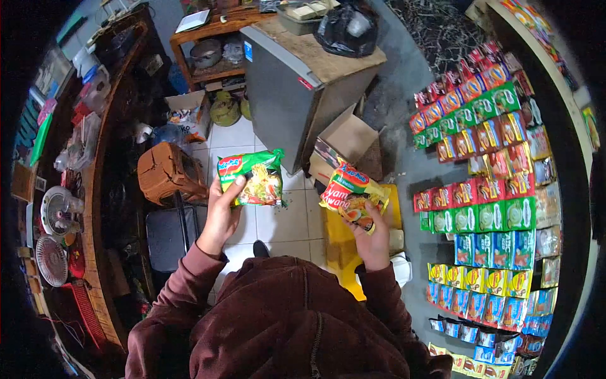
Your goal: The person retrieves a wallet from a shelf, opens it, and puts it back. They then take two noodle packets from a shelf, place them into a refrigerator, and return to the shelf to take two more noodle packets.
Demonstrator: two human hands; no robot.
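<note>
My left hand (222, 211) holds up a green instant-noodle packet (255, 178) by its lower left edge. My right hand (372, 237) grips a yellow instant-noodle packet (349, 189) from below. Both packets are held in front of me, face up, about a hand's width apart. My maroon sleeves and jacket fill the bottom of the view.
A shelf wall (486, 189) on the right carries rows of red, green, blue and yellow sachets. A grey cabinet with a wooden top (303, 76) stands ahead, an open cardboard box (347, 142) beside it. A wooden counter (95, 208) with fans and clutter runs along the left. A brown stool (167, 172) stands on the tiled floor.
</note>
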